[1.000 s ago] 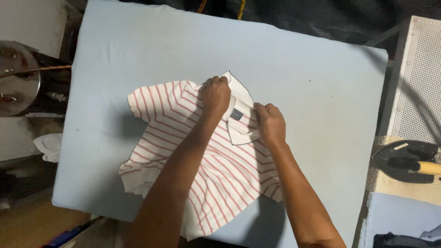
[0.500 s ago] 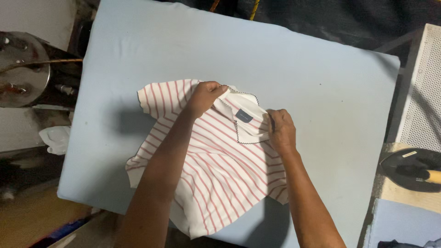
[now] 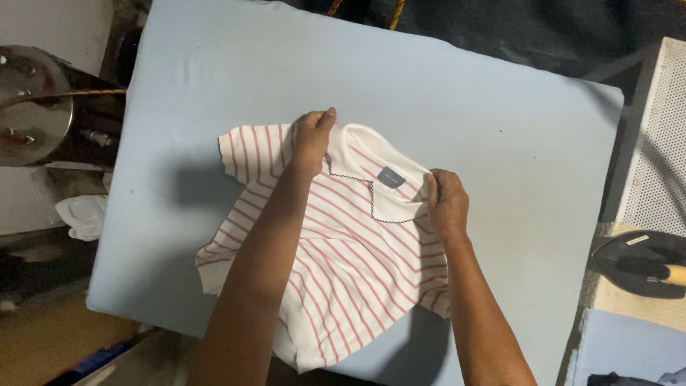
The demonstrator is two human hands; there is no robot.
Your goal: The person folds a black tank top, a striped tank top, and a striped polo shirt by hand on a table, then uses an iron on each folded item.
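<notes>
Small white shirt with red stripes lies flat near the middle of a pale blue padded board, hem toward the person, neck end pointing away. Left hand pinches the shirt at the left shoulder by the collar, fingers closed on the cloth. Right hand grips the right shoulder edge, thumb and fingers closed on the fabric. White collar with dark zigzag trim sits between both hands, a small grey label on it. Left forearm crosses over the shirt's left half and hides part of the stripes. Off the board: round metal vessel at far left, crumpled white plastic below it, dark iron with wooden handle at right edge, perforated white panel above it.
</notes>
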